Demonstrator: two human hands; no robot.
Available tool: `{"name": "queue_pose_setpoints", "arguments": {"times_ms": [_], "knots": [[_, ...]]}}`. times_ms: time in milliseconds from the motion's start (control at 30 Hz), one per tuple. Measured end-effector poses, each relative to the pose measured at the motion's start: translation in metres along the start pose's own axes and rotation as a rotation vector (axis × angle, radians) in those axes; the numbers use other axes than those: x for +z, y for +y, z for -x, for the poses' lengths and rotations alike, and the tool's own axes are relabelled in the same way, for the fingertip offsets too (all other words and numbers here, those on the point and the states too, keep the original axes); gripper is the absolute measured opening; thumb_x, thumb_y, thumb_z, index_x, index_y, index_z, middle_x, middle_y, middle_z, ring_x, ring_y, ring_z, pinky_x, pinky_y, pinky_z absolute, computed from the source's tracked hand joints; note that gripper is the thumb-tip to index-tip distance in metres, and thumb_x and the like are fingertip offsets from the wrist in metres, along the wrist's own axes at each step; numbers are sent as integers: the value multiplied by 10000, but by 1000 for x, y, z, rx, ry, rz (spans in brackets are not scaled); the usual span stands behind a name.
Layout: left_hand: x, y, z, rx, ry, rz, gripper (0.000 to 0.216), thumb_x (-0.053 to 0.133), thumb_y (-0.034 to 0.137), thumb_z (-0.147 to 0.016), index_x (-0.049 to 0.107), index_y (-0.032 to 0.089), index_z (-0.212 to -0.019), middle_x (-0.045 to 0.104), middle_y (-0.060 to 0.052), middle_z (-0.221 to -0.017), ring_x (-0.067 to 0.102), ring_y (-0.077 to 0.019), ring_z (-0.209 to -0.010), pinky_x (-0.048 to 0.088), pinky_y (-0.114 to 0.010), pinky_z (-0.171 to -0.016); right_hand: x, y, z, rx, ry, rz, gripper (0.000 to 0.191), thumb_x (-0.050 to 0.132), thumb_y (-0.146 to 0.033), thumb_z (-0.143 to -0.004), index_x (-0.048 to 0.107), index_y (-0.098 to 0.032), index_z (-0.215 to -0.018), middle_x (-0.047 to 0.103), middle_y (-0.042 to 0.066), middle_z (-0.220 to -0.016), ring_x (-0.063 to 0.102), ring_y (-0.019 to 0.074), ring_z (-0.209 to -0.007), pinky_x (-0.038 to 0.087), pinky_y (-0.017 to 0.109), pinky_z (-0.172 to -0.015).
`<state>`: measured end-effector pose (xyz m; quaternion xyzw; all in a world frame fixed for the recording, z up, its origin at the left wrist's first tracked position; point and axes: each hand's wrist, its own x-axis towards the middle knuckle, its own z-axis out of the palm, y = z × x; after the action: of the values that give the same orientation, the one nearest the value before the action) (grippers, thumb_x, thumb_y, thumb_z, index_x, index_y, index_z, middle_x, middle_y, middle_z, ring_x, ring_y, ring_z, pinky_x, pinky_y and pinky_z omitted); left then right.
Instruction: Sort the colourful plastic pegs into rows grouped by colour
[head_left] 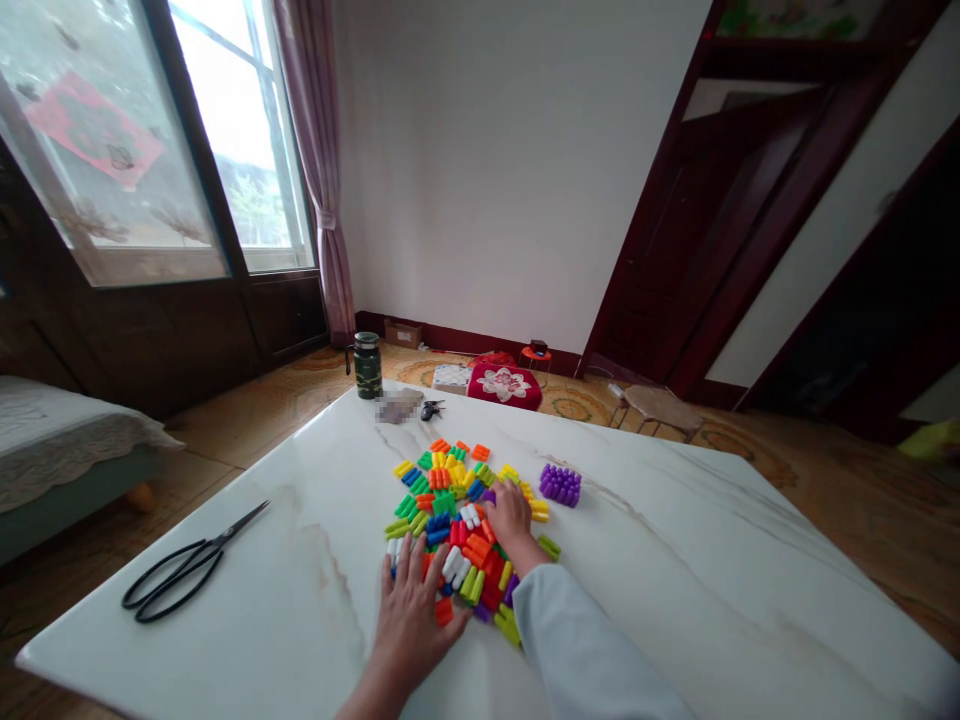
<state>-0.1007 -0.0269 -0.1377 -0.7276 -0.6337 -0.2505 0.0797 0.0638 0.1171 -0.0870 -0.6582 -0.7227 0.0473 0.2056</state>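
A pile of small coloured plastic blocks [450, 505] in yellow, green, orange, red, blue and white lies on a white marble table [675, 580]. My left hand [412, 600] rests flat on the table at the near edge of the pile, fingers spread and touching the blocks. My right hand [508, 515], in a pale sleeve, lies palm down on the right side of the pile with its fingers curled over some blocks. A joined cluster of purple blocks [560, 484] sits apart, just right of the pile.
Black scissors [187, 570] lie on the table's left part. A camouflage-patterned bottle [367, 365] and dark keys [430, 408] stand near the far edge. Beyond are a red cushion [506, 385], a small stool [660, 405] and a bed [60, 440] at left.
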Motion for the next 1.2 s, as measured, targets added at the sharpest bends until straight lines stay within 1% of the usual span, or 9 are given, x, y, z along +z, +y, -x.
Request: {"name": "queue_pose_setpoints", "arguments": {"times_ms": [133, 200, 267, 367, 467, 600, 733, 1000, 1200], "knots": [[0, 0, -1, 0, 5, -1, 689, 618, 494, -774, 459, 288, -1412, 417, -129, -1477, 246, -370, -1421, 153, -601, -1133, -4, 21, 10, -50, 151, -245, 147, 533, -185, -831, 656, -200, -911, 678, 81, -972, 617, 218, -965, 477, 322, -872], [-1, 0, -1, -4, 5, 4, 675, 613, 499, -777, 474, 283, -1401, 426, -129, -1470, 253, -372, -1416, 161, -602, -1129, -8, 41, 16, -61, 211, -385, 148, 524, -197, -830, 649, -195, -908, 682, 69, -923, 632, 205, -888, 494, 318, -829], [-2, 1, -2, -6, 5, 8, 676, 611, 512, -775, 481, 278, -1396, 428, -135, -1465, 256, -374, -1414, 171, -603, -1125, -15, 69, 22, -74, 280, -448, 153, 531, -213, -820, 658, -188, -902, 679, 70, -908, 634, 205, -864, 501, 321, -815], [-3, 2, -2, -7, 8, 4, 657, 593, 509, -788, 488, 270, -1391, 424, -149, -1462, 256, -372, -1415, 181, -601, -1120, -30, 116, 29, -21, 351, -365, 183, 543, -218, -801, 683, -177, -911, 666, 84, -933, 632, 209, -867, 507, 317, -796], [-2, 2, -1, -10, 13, 1, 640, 589, 488, -792, 494, 270, -1386, 427, -146, -1461, 256, -364, -1417, 179, -594, -1123, -48, 159, 30, 102, 319, -173, 212, 557, -162, -744, 702, -179, -898, 669, 83, -922, 633, 213, -853, 503, 315, -779], [-1, 1, -2, -10, 19, -3, 642, 596, 484, -787, 496, 269, -1384, 430, -142, -1461, 252, -361, -1420, 173, -594, -1127, -63, 193, 21, 186, 287, -90, 203, 553, -88, -671, 700, -178, -778, 678, 59, -837, 627, 212, -818, 480, 302, -757], [-2, 2, -2, -8, 4, -13, 646, 594, 503, -789, 503, 263, -1382, 430, -147, -1462, 262, -370, -1415, 175, -596, -1124, -65, 202, 7, 228, 220, -42, 195, 570, -47, -637, 701, -177, -702, 690, 41, -800, 635, 192, -778, 456, 265, -728], [-2, 1, -1, -9, -7, -29, 668, 601, 515, -778, 495, 265, -1389, 416, -148, -1473, 260, -372, -1417, 173, -592, -1126, -54, 196, -13, 302, 181, -33, 346, 562, -33, -698, 702, -148, -993, 727, 85, -970, 664, 214, -892, 443, 249, -733], [-6, 3, -2, -6, -4, -35, 644, 595, 496, -786, 500, 274, -1383, 441, -144, -1452, 271, -363, -1413, 183, -591, -1123, -47, 197, -20, 338, 195, -109, 386, 538, -37, -696, 675, -182, -1026, 734, 59, -924, 675, 186, -844, 461, 233, -709]]}}
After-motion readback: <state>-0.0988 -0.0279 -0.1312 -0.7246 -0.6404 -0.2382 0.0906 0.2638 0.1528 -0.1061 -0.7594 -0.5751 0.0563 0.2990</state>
